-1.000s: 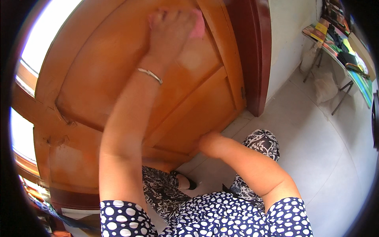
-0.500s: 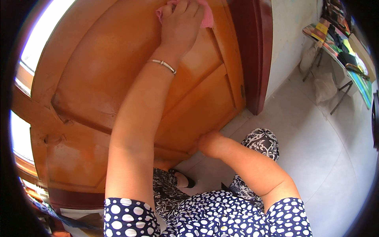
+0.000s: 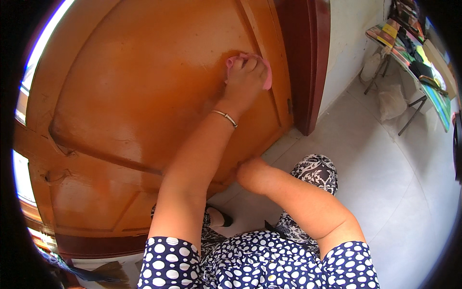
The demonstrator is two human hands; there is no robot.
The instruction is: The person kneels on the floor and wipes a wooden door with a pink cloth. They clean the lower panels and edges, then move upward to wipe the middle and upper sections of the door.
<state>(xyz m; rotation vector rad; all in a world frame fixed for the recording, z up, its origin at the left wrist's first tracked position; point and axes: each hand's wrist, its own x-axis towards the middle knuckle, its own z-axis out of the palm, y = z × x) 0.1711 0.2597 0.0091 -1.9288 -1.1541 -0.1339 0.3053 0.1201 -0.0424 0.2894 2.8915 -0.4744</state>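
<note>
A brown wooden door (image 3: 144, 86) with raised panels fills the left and middle of the view. Flat against its panel, near the door's right side, is a pink cloth (image 3: 267, 77). My left hand (image 3: 245, 82), a bracelet at its wrist, presses on that cloth with bent fingers and holds it. Lower down, my right hand (image 3: 251, 176) is at the door's lower edge. Its fingers are out of sight behind the wrist, so whether it grips the edge cannot be seen.
A dark red door frame (image 3: 305, 62) stands right of the door, beside a pale wall (image 3: 344, 53). Grey floor tiles (image 3: 370, 178) spread to the right. A low folding table (image 3: 435, 103) bears several things, with a plastic bag (image 3: 391, 102) under it. A broom (image 3: 103, 273) lies lower left.
My left hand has slid the pink cloth down and to the right across the door panel. My right hand has stayed nearly in place. The door looks slightly shifted in view.
</note>
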